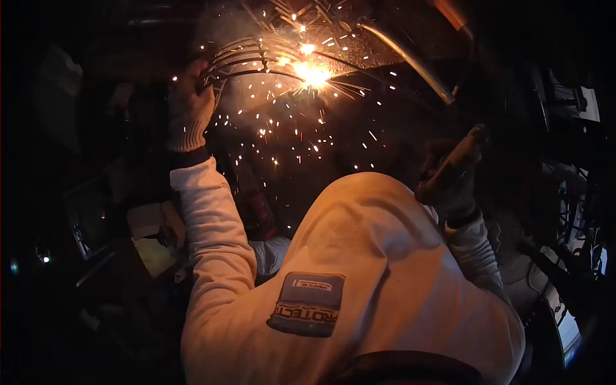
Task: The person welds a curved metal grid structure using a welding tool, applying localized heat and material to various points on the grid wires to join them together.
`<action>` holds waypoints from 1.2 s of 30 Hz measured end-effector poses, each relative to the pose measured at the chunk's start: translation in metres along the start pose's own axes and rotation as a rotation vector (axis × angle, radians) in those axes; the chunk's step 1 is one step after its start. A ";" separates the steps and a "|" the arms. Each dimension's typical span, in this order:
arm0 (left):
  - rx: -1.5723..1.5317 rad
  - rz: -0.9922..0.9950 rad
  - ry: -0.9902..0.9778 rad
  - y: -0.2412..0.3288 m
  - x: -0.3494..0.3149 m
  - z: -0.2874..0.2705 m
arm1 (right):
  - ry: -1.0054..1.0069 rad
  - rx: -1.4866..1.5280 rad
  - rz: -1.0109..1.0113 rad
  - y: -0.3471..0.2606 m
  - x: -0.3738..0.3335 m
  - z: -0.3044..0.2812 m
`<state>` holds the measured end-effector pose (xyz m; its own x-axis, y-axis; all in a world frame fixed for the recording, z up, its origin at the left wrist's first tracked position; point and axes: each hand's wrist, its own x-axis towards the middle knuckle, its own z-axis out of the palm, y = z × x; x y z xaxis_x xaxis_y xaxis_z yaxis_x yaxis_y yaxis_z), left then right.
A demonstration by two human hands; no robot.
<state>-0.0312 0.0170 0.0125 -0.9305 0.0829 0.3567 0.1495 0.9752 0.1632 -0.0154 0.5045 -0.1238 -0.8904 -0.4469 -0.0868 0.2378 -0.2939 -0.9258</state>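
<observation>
My left hand [194,99], in a knitted glove, is closed around the left end of a curved wire frame [247,56] made of several bent metal rods. A dazzling welding glow [313,74] burns at the frame's right side, hiding the contact point. Sparks spray outward and fall below it. To the right, my gloved right hand [452,176] is raised beside my knee, apart from the frame. Its fingers look curled, with a long brownish shape [465,146] running along them; dim light hides what that is.
A shiny curved metal tube [410,58] slants down right of the glow. Above it hangs an orange-coloured part [451,13] with a dark cable. My knee [366,192], in pale cloth, rises below the sparks. A yellowish box [154,255] stands at left. Surroundings are mostly dark.
</observation>
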 end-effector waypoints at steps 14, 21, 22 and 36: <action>0.213 -0.117 -0.058 0.010 0.003 -0.010 | -0.085 -0.236 -0.121 -0.022 0.012 0.015; 0.180 -0.140 -0.060 0.017 0.004 -0.014 | -0.091 -0.441 -0.154 -0.016 0.010 0.005; 0.180 -0.140 -0.058 0.018 0.004 -0.014 | -0.092 -0.442 -0.155 -0.015 0.010 0.005; 0.315 -0.070 0.004 0.011 0.008 -0.010 | -0.117 -0.260 -0.205 -0.009 0.017 0.007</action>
<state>-0.0333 0.0267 0.0262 -0.9333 0.0133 0.3588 -0.0262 0.9941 -0.1051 -0.0300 0.4932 -0.1142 -0.8550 -0.4994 0.1398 -0.0619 -0.1693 -0.9836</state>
